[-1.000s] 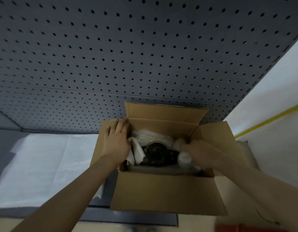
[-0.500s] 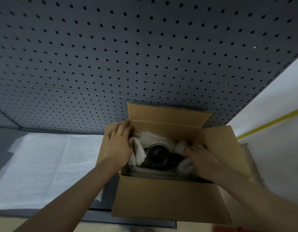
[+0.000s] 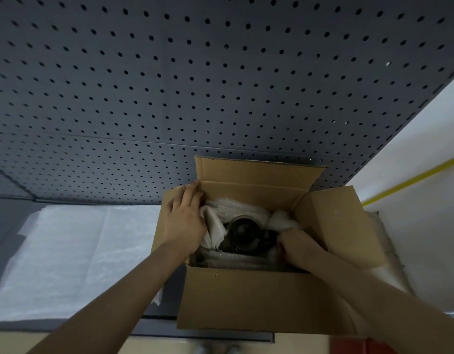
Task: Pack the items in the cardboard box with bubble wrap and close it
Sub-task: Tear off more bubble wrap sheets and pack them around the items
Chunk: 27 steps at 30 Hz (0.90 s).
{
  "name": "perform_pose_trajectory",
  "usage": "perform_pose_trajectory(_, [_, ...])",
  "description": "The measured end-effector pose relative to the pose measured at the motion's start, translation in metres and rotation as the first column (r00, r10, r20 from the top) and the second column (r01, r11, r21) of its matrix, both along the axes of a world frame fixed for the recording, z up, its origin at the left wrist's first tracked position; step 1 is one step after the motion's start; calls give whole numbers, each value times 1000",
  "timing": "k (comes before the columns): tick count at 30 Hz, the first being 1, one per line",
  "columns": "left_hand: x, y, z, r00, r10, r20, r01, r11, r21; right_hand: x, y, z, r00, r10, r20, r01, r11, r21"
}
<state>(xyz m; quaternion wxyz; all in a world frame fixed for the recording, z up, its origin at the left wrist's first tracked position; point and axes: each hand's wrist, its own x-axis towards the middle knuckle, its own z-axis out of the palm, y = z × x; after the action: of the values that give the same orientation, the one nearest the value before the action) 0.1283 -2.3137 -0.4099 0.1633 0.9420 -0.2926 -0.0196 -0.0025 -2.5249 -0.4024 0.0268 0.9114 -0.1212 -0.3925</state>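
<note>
Head view, reading from my left across: a loose sheet of bubble wrap (image 3: 75, 254) lies flat on the bench, well apart from both hands and not in play. Next comes my left hand (image 3: 183, 221), laid palm-down on the left flap of the cardboard box (image 3: 256, 300), fingers spread and flat, thumb side touching the white padding at the box's left wall; it grips nothing, only presses and steadies. Inside the box, between my two hands, sits the dark round item (image 3: 242, 235), mouth or top facing up at me, its long axis roughly upright as far as I can judge. Wrap (image 3: 236, 208) is packed behind it, to its left and in front of it. To the right, my right hand (image 3: 301, 247) is down in the box, fingers curled closed onto the wad of wrap at the item's right side; how firmly they pinch it I cannot tell, since the fingertips are hidden. The item lies just left of that hand, so my right is the nearer one, and I judge the coming move is tucking that wad down beside the item. All four flaps stand open; closing is not yet begun.
</note>
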Motion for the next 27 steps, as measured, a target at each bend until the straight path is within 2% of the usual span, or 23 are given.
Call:
perform_pose_trajectory(2, [0,1,1,1000,2,-6,-2,1000,2,-5,1,9,981,121,149,-111,991,-71])
perform_pose_trajectory(4, [-1,1,3,1000,0,-16,0,1000,3,1,7,22,949,223,223,-208,974,-91])
perform_pose_trajectory(7, [-2,1,5,1000,-1,-24,1,1000,-14,19,34,32,813,321,485,-432,892,133])
perform_pose_trajectory(8, [-3,1,6,1000,-4,-26,3,1000,-20,25,41,27,786,360,502,-500,848,177])
perform_pose_trajectory(11, [-2,3,6,999,-6,-33,6,1000,-18,45,52,8,744,514,427,-610,784,119])
perform_pose_trajectory(15, [-1,4,3,999,-15,-45,13,999,-35,52,51,-21,694,576,432,-668,739,89])
perform_pose_trajectory(19, [0,2,-1,998,-14,-57,10,997,-80,55,61,-46,726,500,472,-615,780,119])
perform_pose_trajectory(21, [-1,2,-1,998,-21,-55,17,997,-72,60,64,-47,689,601,406,-682,727,81])
perform_pose_trajectory(23, [-1,1,0,998,-22,-57,18,998,-61,61,69,-44,659,653,372,-700,714,-14])
perform_pose_trajectory(25, [-2,1,1,998,-22,-52,19,998,-60,63,76,-42,610,751,254,-743,653,-147])
perform_pose_trajectory(27, [-2,2,2,998,-25,-53,23,999,-48,61,82,-43,609,780,144,-755,626,-196])
